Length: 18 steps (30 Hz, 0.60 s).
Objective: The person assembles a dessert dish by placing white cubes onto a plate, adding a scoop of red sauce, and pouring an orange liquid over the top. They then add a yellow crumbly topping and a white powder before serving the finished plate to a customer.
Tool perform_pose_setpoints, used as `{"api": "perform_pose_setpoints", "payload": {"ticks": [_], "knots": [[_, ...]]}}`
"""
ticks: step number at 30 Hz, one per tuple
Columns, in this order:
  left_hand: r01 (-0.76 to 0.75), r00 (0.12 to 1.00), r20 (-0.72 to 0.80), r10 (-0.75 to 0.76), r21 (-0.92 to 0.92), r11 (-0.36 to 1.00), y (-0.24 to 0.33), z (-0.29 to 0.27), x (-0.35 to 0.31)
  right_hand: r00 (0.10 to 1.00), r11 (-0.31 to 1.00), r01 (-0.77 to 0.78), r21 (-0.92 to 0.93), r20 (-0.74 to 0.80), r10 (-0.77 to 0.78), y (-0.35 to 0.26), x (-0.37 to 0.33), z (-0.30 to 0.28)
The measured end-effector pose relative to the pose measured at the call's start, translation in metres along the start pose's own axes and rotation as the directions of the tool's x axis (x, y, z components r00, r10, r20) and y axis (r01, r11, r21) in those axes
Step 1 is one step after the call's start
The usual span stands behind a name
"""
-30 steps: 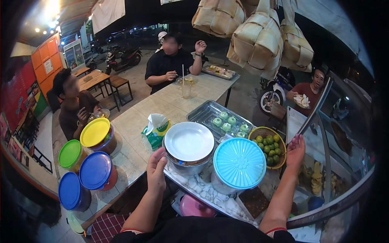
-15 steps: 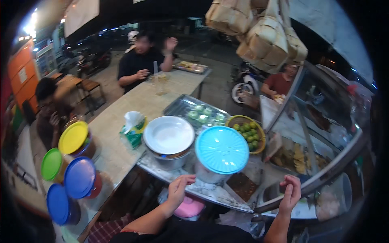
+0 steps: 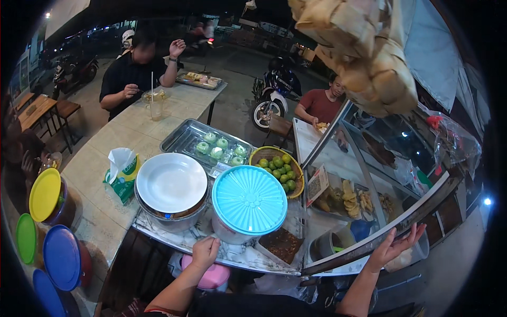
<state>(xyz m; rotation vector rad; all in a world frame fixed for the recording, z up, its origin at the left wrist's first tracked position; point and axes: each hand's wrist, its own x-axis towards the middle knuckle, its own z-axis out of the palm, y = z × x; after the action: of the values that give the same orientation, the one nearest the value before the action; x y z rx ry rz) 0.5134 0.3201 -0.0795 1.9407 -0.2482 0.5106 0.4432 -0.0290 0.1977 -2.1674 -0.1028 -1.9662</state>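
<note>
My left hand (image 3: pixel 205 252) is closed in a loose fist at the counter's front edge, just below a clear tub with a light blue lid (image 3: pixel 249 199); nothing shows in its fingers. To the right, my right hand (image 3: pixel 395 248) is open, fingers spread, beside the lower wooden frame (image 3: pixel 364 254) of a glass display case. I cannot tell whether it touches the frame. Left of the blue-lidded tub, a white plate (image 3: pixel 172 182) rests on a metal pot (image 3: pixel 177 223). A tray of brown, crumbly food (image 3: pixel 281 245) lies between my hands.
Limes fill a yellow basket (image 3: pixel 298 185) behind the tub. A clear-covered tray (image 3: pixel 179 138) holds green round items. A tissue pack (image 3: pixel 122 179) and lidded tubs (image 3: pixel 62 256) stand left. Woven pouches (image 3: pixel 369 58) hang overhead. Two people (image 3: pixel 132 79) (image 3: pixel 325 105) sit across; another is at far left.
My view has turned right, so the counter things sit further left. My left hand has curled into a fist. My right hand has moved toward the case frame, its fingers spreading.
</note>
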Motion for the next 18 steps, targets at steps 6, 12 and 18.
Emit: {"api": "perform_pose_setpoints", "payload": {"ticks": [6, 12, 18], "knots": [[0.009, 1.0, 0.013, -0.01, 0.103, 0.995, 0.009, -0.003, 0.012, 0.993, 0.998, 0.065, -0.012, -0.099, -0.065, -0.001, 0.023, -0.003], [-0.019, 0.999, -0.036, 0.023, 0.103, 0.994, 0.002, 0.0, 0.013, 0.99, 0.992, -0.112, 0.064, -0.082, 0.117, -0.007, 0.055, 0.015], [-0.085, 0.996, -0.021, 0.089, 0.134, 0.987, -0.001, -0.001, 0.015, 0.991, 0.996, -0.087, -0.025, -0.103, 0.084, -0.007, 0.052, 0.02]]}}
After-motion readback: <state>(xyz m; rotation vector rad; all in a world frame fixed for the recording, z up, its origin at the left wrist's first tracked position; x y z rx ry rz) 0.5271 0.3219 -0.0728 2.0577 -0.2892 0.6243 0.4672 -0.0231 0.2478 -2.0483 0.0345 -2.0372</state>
